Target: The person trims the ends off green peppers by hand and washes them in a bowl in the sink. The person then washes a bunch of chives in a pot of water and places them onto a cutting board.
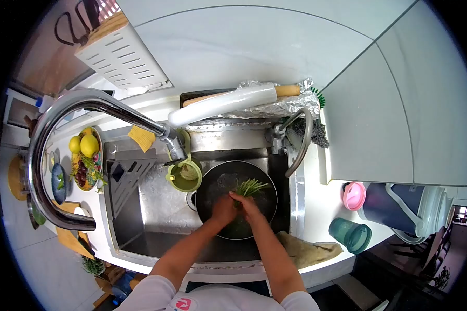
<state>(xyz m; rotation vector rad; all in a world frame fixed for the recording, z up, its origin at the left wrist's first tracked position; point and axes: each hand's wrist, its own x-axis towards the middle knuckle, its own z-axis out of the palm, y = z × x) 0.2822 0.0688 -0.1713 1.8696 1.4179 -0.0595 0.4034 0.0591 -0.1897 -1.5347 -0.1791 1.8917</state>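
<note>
A dark round pan with water in it sits in the steel sink. Over the pan, a bunch of thin green stalks is held between both hands. My left hand is closed at the lower left end of the bunch. My right hand is wrapped round the stalks from the right, touching my left hand. The lower ends of the bunch are hidden by my fingers.
A large curved faucet arches at left, with a green strainer basket below its spout. A smaller tap stands behind the pan. A plate of lemons is left; a cloth and teal cup are right.
</note>
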